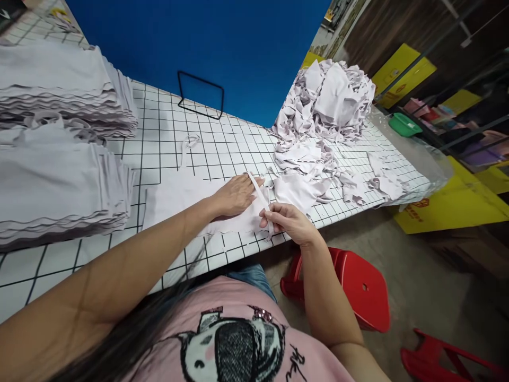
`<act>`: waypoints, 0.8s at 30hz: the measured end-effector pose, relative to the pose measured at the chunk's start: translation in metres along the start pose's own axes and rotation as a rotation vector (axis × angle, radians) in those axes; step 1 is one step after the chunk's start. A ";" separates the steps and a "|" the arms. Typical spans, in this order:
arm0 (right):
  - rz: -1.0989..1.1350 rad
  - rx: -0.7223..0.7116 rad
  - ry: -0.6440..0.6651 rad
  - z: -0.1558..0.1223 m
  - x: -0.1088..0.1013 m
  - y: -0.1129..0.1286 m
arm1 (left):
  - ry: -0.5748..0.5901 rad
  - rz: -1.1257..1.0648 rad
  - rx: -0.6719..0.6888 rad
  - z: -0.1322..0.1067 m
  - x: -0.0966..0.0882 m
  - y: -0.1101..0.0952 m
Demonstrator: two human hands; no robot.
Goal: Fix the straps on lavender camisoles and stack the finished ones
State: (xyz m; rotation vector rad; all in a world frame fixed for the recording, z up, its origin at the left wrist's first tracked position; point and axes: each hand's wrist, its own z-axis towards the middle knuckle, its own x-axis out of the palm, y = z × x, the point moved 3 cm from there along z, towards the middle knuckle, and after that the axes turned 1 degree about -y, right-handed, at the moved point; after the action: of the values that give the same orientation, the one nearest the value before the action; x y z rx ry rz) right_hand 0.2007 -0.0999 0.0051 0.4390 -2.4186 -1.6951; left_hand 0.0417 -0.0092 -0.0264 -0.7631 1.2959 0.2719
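Note:
My left hand (235,196) lies flat, palm down, on a pale fabric panel (177,199) spread over the grid-patterned tabletop. Its fingers point right, towards a narrow white fabric strip (260,192). My right hand (287,218) pinches the lower part of that strip between thumb and fingers near the table's front edge. The strip slants up and left, its upper end by my left fingertips. Just to the right of both hands lies crumpled pale cloth (298,191). A thin looped strip (186,148) rests above the panel.
Tall stacks of folded pale fabric (51,180) stand on the left. A heap of loose cloth (338,98) rises at the back right. A blue board (202,48) borders the table's far side. Red stools (363,292) and yellow boxes (457,196) are on the right.

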 end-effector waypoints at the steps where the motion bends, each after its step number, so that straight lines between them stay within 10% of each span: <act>1: 0.007 0.016 0.015 -0.004 -0.002 -0.002 | -0.001 0.002 -0.004 0.000 0.000 0.000; 15: -0.018 -0.010 0.135 -0.036 -0.005 -0.020 | -0.036 0.000 0.016 0.000 0.003 0.003; 24: 0.062 -0.364 -0.288 0.026 -0.035 0.033 | -0.231 -0.310 -0.054 -0.001 -0.028 0.006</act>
State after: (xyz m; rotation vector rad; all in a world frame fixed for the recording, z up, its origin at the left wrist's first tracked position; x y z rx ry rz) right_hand 0.2211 -0.0556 0.0282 0.0718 -2.1909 -2.2391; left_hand 0.0297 0.0006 -0.0027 -0.9370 0.9409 0.1400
